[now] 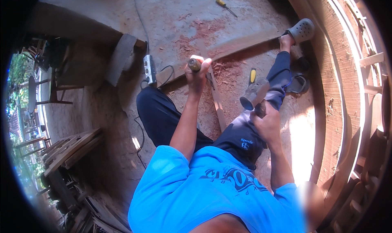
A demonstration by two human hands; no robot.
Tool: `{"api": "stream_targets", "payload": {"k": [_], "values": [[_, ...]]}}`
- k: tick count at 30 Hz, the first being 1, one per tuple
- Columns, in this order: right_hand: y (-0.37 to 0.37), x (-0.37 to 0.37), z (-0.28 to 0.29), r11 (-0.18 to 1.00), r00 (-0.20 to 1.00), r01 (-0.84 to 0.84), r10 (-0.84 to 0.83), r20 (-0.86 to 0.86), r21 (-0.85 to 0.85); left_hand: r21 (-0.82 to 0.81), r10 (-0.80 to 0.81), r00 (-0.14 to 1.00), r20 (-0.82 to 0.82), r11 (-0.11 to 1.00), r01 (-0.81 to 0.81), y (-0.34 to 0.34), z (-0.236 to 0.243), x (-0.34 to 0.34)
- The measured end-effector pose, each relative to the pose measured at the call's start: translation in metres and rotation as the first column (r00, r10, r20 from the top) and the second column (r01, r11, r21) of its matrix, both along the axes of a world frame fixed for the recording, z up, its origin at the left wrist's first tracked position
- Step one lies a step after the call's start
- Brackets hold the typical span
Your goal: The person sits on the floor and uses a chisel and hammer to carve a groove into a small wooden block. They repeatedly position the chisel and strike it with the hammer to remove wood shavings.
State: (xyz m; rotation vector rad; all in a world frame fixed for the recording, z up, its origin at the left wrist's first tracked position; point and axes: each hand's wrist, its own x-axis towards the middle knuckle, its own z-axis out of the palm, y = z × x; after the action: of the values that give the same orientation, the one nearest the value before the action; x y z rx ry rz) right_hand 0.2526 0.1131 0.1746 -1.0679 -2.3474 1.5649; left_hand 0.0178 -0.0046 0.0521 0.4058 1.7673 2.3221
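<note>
My left hand (pixel 197 78) grips a chisel with a worn round handle (pixel 194 65), held upright over a narrow slotted wooden strip (pixel 218 110) between my legs; its tip's contact with the wood is unclear. My right hand (pixel 264 123) is closed on the dark handle of a mallet, whose grey cylindrical head (pixel 252 95) is raised to the right of the chisel, apart from it. A tool with a yellow-and-black handle (pixel 253 75) lies on the floor beside my right leg.
A yellow screwdriver (pixel 222 4) lies at the back, a power strip (pixel 149 69) with cords by my left knee. A beam (pixel 245 43) crosses the shaving-strewn floor. Large planks (pixel 330 94) line the right; stacked boards (pixel 71 147) and a stool (pixel 53 88) are at left.
</note>
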Motion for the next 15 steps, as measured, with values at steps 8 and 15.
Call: {"api": "stream_targets", "payload": {"k": [8, 15], "values": [[-0.002, 0.0019, -0.0036, 0.999, 0.999, -0.037, 0.037, -0.012, 0.033, 0.003, 0.001, 1.0, -0.014, 1.0, -0.001, 0.0017, -0.0014, -0.0016], [-0.0026, 0.0032, -0.0023, 1.0, 1.0, -0.028, 0.028, 0.013, 0.01, 0.001, 0.008, 1.0, -0.009, 1.0, -0.008, 0.002, 0.0002, -0.001]]}}
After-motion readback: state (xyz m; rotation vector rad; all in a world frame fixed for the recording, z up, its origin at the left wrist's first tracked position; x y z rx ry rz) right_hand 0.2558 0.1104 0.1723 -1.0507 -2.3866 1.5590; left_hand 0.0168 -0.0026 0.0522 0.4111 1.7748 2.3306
